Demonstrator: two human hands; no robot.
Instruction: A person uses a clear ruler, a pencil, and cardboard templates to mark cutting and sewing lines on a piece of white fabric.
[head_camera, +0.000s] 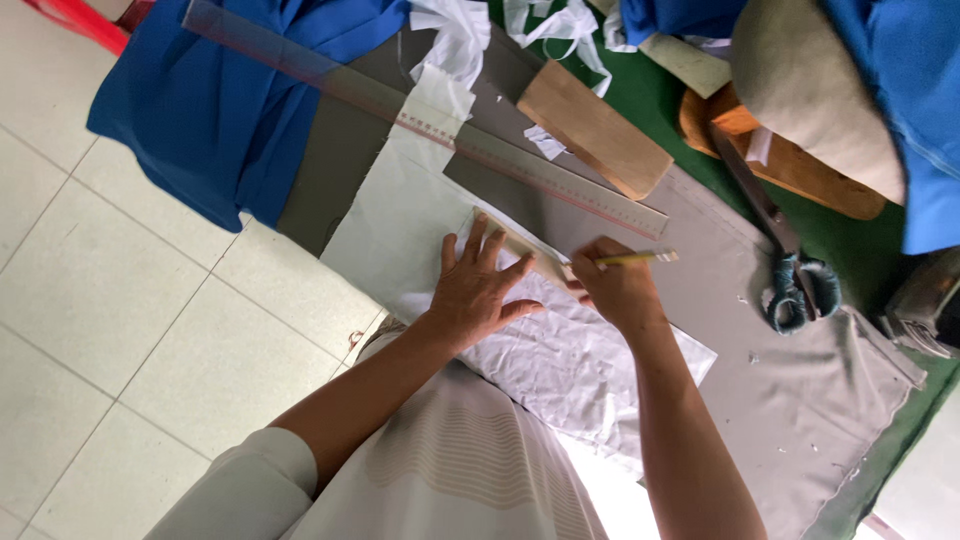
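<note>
L to R: blue cloth (215, 110) hangs off table edge at far left, w/ a long clear plastic ruler (430, 125) lying diagonally over it & over the grey fabric (800, 400) beyond. White cloth sheet (560, 360) sits on the grey, right in front of the person.

Left hand (478, 290) is flat, fingers spread wide, pressing a short pale wooden ruler (525, 250) onto the white cloth; it grips nothing. Right hand (615, 285) pinches a yellow pencil (640, 259), tip near the small ruler's right end.

To do the marking well, I'd say: keep palm weight on the ruler so it can't slide, smooth wrinkles by the edge, run pencil tight along the edge, light strokes.

Further right: flat wooden block (595, 130), then scissors w/ teal-wrapped handles (790, 270), shut, on the grey.

Count: 2 rulers, 1 pencil, 1 pr scissors, 1 wooden block, 1 white sheet; white scraps (550, 25) at top, several, can't count exactly.
</note>
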